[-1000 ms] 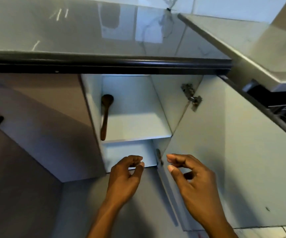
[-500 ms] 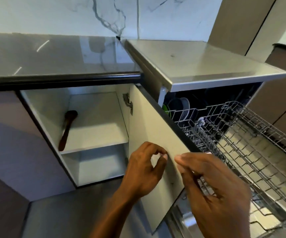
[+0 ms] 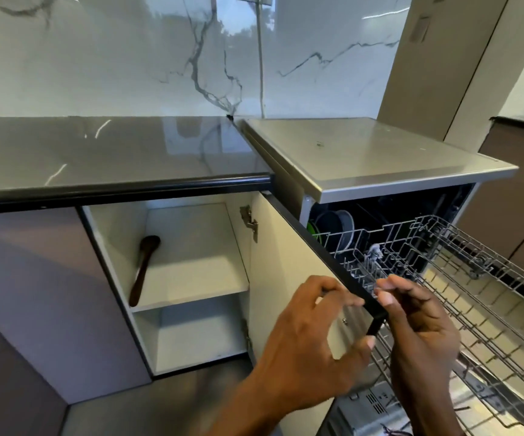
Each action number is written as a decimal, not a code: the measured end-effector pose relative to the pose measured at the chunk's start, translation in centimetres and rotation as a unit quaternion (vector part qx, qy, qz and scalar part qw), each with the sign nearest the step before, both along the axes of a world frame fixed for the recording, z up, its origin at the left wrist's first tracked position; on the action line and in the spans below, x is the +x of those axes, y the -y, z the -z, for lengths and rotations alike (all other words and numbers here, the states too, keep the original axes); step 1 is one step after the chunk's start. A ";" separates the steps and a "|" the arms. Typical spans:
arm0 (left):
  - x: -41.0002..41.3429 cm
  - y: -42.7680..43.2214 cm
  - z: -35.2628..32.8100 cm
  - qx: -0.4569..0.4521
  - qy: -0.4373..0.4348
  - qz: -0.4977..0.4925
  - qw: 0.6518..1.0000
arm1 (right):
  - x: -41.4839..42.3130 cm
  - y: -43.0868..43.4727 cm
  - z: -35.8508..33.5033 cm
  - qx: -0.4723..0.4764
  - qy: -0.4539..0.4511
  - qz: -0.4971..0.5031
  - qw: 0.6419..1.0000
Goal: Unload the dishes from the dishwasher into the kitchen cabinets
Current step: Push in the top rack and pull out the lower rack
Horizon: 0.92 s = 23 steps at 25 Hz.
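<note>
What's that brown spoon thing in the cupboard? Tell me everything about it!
It is a wooden spoon, dark brown, with a rounded bowl and a long, thin handle. It lies alone on the upper shelf of the open cabinet, close along the left inner wall, bowl toward the back and handle end near the shelf's front edge. Whether it touches that wall I cannot tell. The left hand and right hand are both away from it, in front of the cabinet door.

The left hand [image 3: 311, 341] and right hand [image 3: 421, 335] flank the open cabinet door's [image 3: 285, 278] outer corner, fingers loosely curled. A wooden spoon [image 3: 142, 272] lies left of the door; the dishwasher rack [image 3: 474, 294] extends right of it.
</note>
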State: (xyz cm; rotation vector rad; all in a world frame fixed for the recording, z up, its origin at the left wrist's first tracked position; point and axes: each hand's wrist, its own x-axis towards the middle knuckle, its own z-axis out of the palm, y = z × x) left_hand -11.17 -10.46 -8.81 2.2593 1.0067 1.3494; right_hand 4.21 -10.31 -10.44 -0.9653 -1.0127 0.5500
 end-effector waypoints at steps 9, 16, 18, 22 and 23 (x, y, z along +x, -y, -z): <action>-1.4 0.3 0.7 0.017 -0.070 0.017 0.997 | -1.0 0.8 0.4 -0.035 -0.007 0.029 0.999; -1.3 2.4 4.3 -0.045 -0.019 0.096 0.994 | -1.0 4.6 4.7 -0.111 0.023 0.113 0.987; 0.1 3.4 5.3 -0.067 -0.012 0.128 0.989 | 0.0 6.2 6.0 -0.135 0.035 0.136 0.981; 4.6 6.2 6.0 -0.093 -0.023 0.171 0.981 | 4.8 9.1 7.1 -0.175 0.090 0.166 0.966; 6.1 6.7 6.0 -0.101 -0.027 0.176 0.979 | 6.7 9.6 7.3 -0.182 0.108 0.175 0.962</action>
